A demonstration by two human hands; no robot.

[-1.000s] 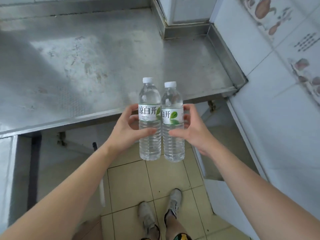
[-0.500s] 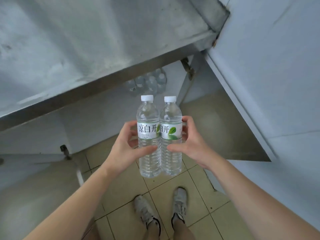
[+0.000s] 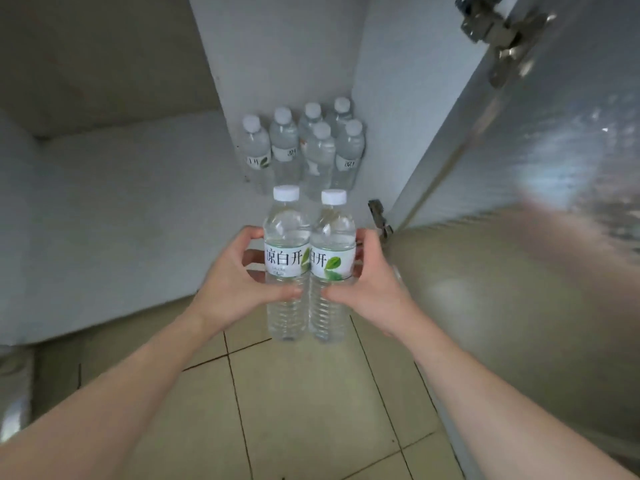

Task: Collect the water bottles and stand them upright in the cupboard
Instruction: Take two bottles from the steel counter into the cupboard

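Note:
Two clear water bottles with white caps and white-green labels are held upright side by side in front of the open cupboard. My left hand (image 3: 239, 282) grips the left bottle (image 3: 286, 244), and my right hand (image 3: 367, 282) grips the right bottle (image 3: 332, 251). Their bases hang above the tiled floor, just outside the cupboard's front edge. Deeper inside, several identical bottles (image 3: 304, 150) stand upright in the back right corner on the cupboard's white floor (image 3: 121, 209).
The cupboard's metal door (image 3: 519, 150) stands open on the right, with hinges (image 3: 381, 216) at its inner edge. A white wall closes the cupboard's back. Beige floor tiles (image 3: 311, 393) lie below my arms.
The view has dropped from the steel counter top to the inside of the cupboard. Both hands have carried the two bottles lower and toward the cupboard opening, grip unchanged.

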